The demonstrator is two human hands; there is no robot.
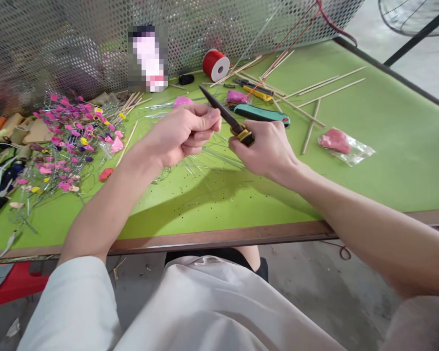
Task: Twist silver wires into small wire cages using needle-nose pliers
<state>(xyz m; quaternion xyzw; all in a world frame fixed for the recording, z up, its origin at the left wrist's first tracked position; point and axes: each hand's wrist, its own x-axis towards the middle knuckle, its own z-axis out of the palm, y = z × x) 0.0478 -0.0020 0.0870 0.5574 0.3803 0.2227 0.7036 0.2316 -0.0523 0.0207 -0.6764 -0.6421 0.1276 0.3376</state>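
My right hand (267, 148) is closed around the black-and-yellow handle of scissors (223, 111), whose dark, tapered blades point up and to the left. Just left of the blades, my left hand (190, 129) is closed with thumb and fingertips pinched together. Whatever it pinches is too small or hidden to make out. Under and between both hands, thin silvery wires (219, 156) lie loose on the green tabletop (278, 204). Small dark specks are scattered over the surface nearer to me.
A heap of wire stems with pink, purple and yellow tips (69, 131) lies left. Behind my hands are a red spool (215, 66), a teal-handled tool (261, 115) and yellow-handled pliers (258, 90). Wooden sticks (310, 126) and a bagged pink piece (336, 140) lie right.
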